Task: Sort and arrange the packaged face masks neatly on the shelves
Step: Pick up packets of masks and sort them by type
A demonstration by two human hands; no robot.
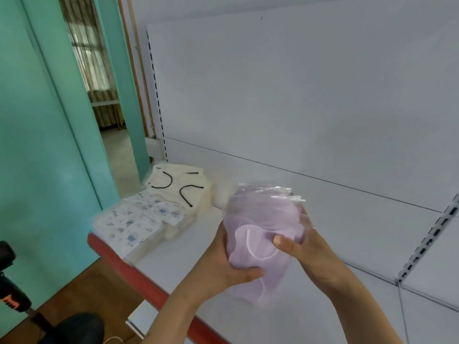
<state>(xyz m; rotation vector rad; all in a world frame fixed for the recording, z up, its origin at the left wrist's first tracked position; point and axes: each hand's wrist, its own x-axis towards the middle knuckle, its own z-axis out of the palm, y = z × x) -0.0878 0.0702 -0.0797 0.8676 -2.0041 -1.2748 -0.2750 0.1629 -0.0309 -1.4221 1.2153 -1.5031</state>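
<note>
Lilac masks (263, 234) in slick film sit above the shelf (188, 244), right of the stacks (159, 209). Your left hand (223, 266) and right hand (305, 247) clamp the bundle; loosen, and packs could slide out.

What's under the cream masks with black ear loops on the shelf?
The cream masks top a stack of similar cream packs, their front edge overlapping the blue-printed white packs. The shelf beneath the stack is covered, so anything below cannot be seen.

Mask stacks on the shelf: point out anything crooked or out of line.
The blue-printed mask stack lies skewed, its front corner jutting past the shelf's red front edge. The cream stack with black ear loops behind it sits well back from that edge.
</note>
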